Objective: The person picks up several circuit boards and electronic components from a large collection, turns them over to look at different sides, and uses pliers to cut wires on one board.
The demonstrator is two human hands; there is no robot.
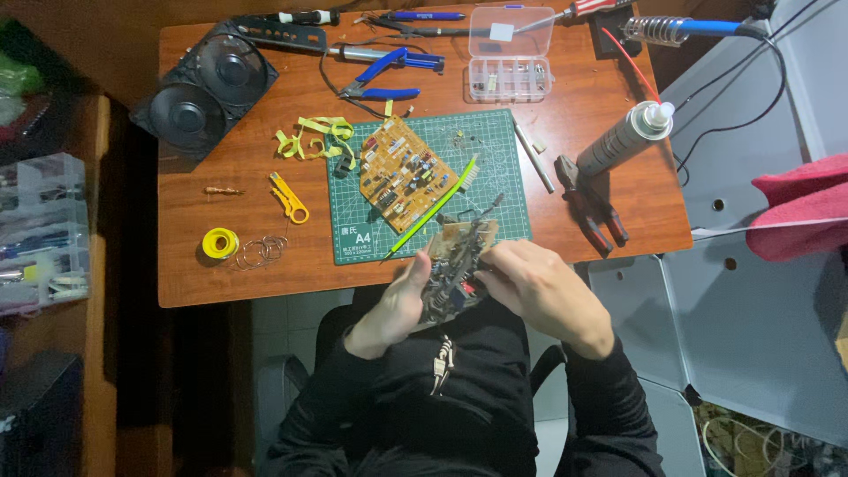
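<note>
A small circuit board (459, 261) crowded with components is held up over the table's front edge, between both hands. My left hand (395, 305) grips its left side from below. My right hand (543, 291) grips its right side, fingers curled on the edge. Just beyond it lies a green cutting mat (495, 155) with a larger tan circuit board (402, 170) and a yellow-green brush (433, 210) resting on it.
On the wooden table (238, 265): two black fans (205, 84), blue pliers (384, 75), a clear parts box (511, 55), a spray can (623, 137), red-handled pliers (590, 205), yellow stripper (289, 198), solder coil (261, 251), yellow tape roll (220, 243), soldering iron (680, 29).
</note>
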